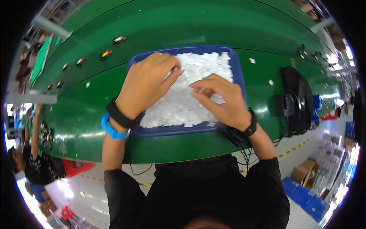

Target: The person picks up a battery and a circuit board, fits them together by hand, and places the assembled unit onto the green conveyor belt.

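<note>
A blue tray on the green bench is filled with many small flat white pieces. My left hand hovers over the tray's left side. Its fingers are curled in, thumb close to the index finger, and whatever may be between them is hidden. My right hand is above the right half of the pieces. Its thumb and index finger are brought together in a pinch, and anything held there is too small to make out. The two hands are apart, their fingertips facing each other over the white pieces.
Loose white pieces lie on the green bench. A black bag stands at the right. Small parts with red and yellow sit in a row at the far left. Another person is at the left edge. Cables hang near my right wrist.
</note>
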`<state>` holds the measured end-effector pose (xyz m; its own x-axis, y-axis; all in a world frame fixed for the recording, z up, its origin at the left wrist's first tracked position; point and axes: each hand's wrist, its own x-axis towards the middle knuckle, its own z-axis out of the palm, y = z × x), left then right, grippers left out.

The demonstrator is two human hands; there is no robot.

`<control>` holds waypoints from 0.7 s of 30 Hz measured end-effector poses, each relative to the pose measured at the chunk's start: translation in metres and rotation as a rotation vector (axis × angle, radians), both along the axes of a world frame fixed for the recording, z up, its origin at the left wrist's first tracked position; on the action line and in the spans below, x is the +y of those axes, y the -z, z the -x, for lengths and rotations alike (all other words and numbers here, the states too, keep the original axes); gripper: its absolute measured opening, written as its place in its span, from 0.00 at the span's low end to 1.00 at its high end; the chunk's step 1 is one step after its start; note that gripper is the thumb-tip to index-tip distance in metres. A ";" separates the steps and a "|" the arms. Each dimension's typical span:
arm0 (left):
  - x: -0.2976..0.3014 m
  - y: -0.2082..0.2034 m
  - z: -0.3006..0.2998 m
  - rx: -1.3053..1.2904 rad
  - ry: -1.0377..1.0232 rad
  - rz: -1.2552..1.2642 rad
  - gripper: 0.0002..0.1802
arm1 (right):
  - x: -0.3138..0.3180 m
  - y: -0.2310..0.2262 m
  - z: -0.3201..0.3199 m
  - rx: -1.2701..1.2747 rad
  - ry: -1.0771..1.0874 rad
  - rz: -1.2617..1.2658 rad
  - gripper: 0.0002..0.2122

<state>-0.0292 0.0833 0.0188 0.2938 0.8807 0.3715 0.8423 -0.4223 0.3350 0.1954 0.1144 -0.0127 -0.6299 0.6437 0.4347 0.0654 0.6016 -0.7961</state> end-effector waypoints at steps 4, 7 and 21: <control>-0.009 0.005 -0.015 0.005 0.040 0.061 0.06 | 0.003 -0.002 0.001 -0.009 -0.026 0.078 0.10; -0.015 0.009 -0.025 0.130 0.040 0.136 0.07 | 0.009 0.005 0.003 0.005 -0.003 0.074 0.10; -0.076 -0.064 0.036 -0.698 0.657 -0.271 0.22 | 0.010 0.008 0.003 0.028 -0.013 0.075 0.06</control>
<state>-0.0653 0.0077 0.0830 0.3314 0.4814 0.8115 0.0647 -0.8696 0.4895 0.1929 0.1246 -0.0204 -0.6265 0.6669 0.4035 0.0348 0.5411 -0.8402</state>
